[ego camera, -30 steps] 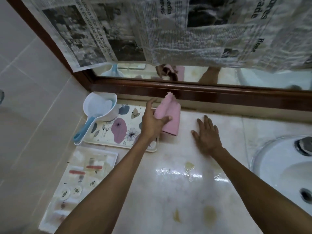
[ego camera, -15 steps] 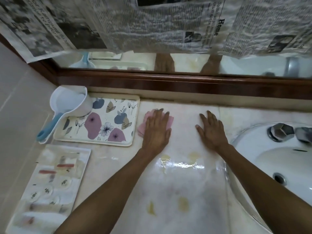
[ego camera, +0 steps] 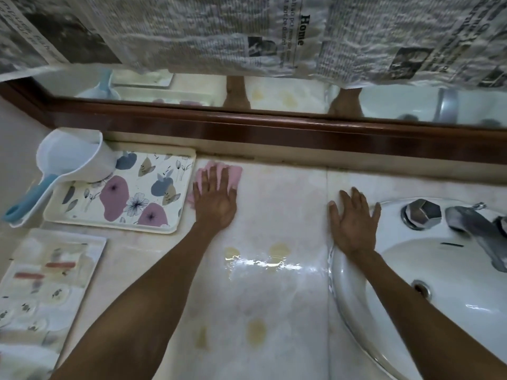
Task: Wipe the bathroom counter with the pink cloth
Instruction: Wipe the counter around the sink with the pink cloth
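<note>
The left hand (ego camera: 215,200) presses flat, fingers straight, on the pink cloth (ego camera: 237,171) at the counter's (ego camera: 279,204) back edge beside the tray (ego camera: 153,153); the right hand (ego camera: 354,224) rests open near the sink (ego camera: 345,297); stains (ego camera: 256,331) lie toward the person

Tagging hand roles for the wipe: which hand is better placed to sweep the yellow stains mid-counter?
Left. The left hand lies flat on the pink cloth beside the floral tray, with the yellow stains nearer the camera. The right hand rests flat on the counter by the sink, no cloth under it.
</note>
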Available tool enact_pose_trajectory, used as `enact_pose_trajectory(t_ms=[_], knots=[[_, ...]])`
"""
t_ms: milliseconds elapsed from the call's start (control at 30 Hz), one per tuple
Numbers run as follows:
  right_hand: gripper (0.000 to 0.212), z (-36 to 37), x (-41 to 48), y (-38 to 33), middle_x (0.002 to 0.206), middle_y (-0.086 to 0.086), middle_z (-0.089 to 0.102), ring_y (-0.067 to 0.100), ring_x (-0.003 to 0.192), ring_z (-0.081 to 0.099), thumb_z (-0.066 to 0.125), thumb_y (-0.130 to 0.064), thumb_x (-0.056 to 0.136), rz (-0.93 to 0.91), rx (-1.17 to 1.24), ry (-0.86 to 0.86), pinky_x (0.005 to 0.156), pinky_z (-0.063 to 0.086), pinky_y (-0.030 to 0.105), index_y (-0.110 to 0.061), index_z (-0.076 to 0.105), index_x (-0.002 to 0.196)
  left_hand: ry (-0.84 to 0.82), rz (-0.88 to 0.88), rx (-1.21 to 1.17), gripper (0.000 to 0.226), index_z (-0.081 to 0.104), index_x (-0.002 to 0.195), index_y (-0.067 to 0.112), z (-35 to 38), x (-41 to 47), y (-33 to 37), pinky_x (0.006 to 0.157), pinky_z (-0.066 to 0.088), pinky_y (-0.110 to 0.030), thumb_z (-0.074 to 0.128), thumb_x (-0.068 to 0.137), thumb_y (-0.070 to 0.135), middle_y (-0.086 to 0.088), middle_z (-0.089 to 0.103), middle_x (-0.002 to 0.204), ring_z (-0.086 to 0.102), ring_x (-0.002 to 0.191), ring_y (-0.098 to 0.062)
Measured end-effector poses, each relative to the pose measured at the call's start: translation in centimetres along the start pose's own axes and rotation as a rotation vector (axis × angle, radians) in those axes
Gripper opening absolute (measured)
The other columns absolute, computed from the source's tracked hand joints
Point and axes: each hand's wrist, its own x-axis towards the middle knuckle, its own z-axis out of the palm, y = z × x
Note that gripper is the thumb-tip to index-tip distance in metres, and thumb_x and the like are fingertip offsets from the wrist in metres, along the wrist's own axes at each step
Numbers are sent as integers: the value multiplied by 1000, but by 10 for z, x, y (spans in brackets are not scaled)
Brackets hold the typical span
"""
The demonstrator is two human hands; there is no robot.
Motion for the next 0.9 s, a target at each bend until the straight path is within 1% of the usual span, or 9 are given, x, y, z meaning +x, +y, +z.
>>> enact_pose_trajectory(t_ms=[133,267,333,400,467,567,733,833,900], knots=[[55,3,0,0,155,7,42,22,145,34,27,-47,102,36,91,98,122,11,49,-17,55,138,-9,-115,-76,65,10,166,18,11,18,79,127,-1,-55,19,108,45,-15,5,174,0,161,-37],[51,4,2,2,151,8,48,21,142,39,31,-42,101,29,191,157,122,14,45,-14,60,132,-108,255,-21,60,10,167,29,30,7,138,127,-1,-57,18,109,45,-12,6,175,1,161,-36],[48,2,2,2,144,10,54,24,138,46,34,-38,100,44,280,198,121,19,45,-10,62,127,-139,474,10,59,15,166,30,30,-7,131,129,6,-56,18,109,45,-8,8,175,4,162,-32],[42,-4,0,7,141,13,56,28,135,48,41,-30,100,46,413,210,119,25,46,-4,61,126,-151,573,23,59,15,166,33,22,-19,99,130,6,-49,15,109,46,-1,5,175,2,162,-24],[38,-7,-3,24,146,14,52,29,138,44,45,-23,100,-2,466,183,120,27,45,-2,59,129,-117,555,14,59,16,166,30,13,-19,53,130,8,-46,14,109,46,1,7,175,3,162,-22],[40,-4,-12,54,150,12,48,26,144,36,39,-27,100,-55,315,198,124,18,44,-6,59,128,-76,343,-9,59,19,166,26,-1,-10,15,129,12,-55,14,109,44,-3,13,174,8,162,-28],[36,-2,-10,49,146,13,52,27,140,42,41,-12,101,84,416,329,120,28,45,-2,55,132,-29,23,0,66,15,166,18,16,2,105,126,13,-58,10,106,44,-15,16,173,11,160,-38],[38,-3,-10,49,147,10,51,26,139,43,41,-10,99,131,454,373,118,32,44,-6,51,136,-94,102,-61,61,6,167,20,34,-1,185,128,4,-55,15,110,40,-12,5,175,1,162,-35],[40,-5,-10,50,147,7,51,25,138,44,41,-10,98,167,485,403,116,35,41,-9,51,137,-170,261,-76,62,7,167,23,43,-11,232,128,0,-55,16,109,44,-8,2,175,-2,162,-33]])
